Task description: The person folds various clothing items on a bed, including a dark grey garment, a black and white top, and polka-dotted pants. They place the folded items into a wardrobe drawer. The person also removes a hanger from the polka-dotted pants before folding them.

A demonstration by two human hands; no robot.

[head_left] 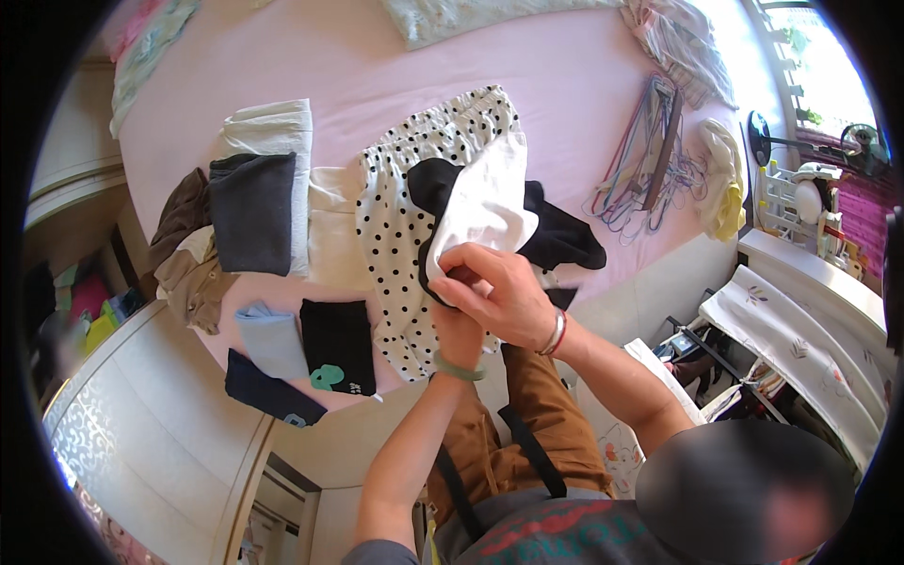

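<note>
Tangled hangers (663, 151) lay on pink sheet (311, 56), near crumpled yellow cloth (723, 184). Pale bedding (499, 19) lay toward far edge. Floral white cover (791, 320) hung at right. Dark round object (862, 149) stood by bright window (833, 56), perhaps fan.

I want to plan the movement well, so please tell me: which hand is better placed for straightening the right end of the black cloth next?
Probably the right hand: it is nearer that end of the black cloth and overlaps the left hand, which is partly hidden.

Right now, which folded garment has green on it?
The folded black garment, just right of the folded light blue garment; I see no green on the other folded ones.
</note>
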